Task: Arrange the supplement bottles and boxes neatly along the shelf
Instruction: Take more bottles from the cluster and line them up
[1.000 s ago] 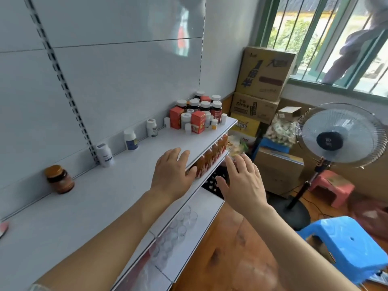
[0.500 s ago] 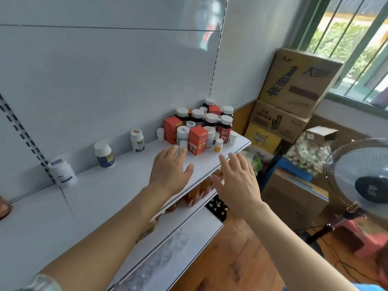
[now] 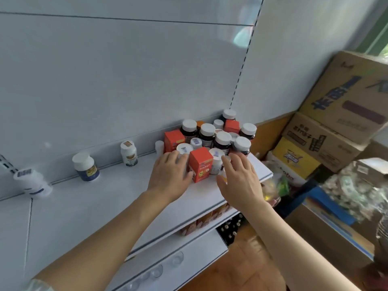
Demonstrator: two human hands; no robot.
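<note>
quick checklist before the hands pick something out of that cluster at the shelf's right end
1. Left hand free: ok, fingers straight, beside the front orange box, holding nothing.
2. Right hand free: ok, open, fingertips at the white bottle.
3. Firm grip on any item: not ok, neither hand has closed yet.
4. Cluster upright: ok, the visible bottles and boxes stand.
5. Room on the shelf to spread items left: ok, bare surface by three spaced bottles along the back.
6. Small items hidden behind the right hand: cannot tell.
</note>
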